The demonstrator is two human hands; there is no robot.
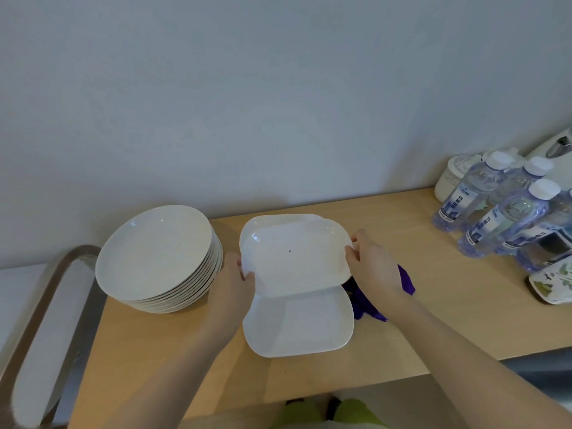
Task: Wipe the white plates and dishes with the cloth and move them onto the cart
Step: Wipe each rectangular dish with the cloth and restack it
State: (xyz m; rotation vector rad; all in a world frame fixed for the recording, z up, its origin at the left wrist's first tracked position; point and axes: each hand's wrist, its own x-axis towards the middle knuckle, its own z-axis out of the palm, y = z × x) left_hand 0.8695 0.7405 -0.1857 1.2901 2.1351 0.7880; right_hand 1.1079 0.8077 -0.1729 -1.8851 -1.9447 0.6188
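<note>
I hold a white rectangular dish (pixel 294 255) with both hands, tilted up above the wooden table (pixel 433 305). My left hand (pixel 233 283) grips its left rim and my right hand (pixel 371 264) grips its right rim. A small dark speck shows at the dish's centre. Below it a second rectangular dish (pixel 298 323) lies flat on the table. A purple cloth (pixel 365 300) lies crumpled on the table under my right hand and forearm. A stack of several round white plates (pixel 154 252) stands to the left.
Water bottles (pixel 495 212) cluster at the right, beside a white jar (pixel 452 178) and a printed packet (pixel 554 280). The cart's curved handle (pixel 49 305) sits at the far left, off the table's end. A wall runs behind the table.
</note>
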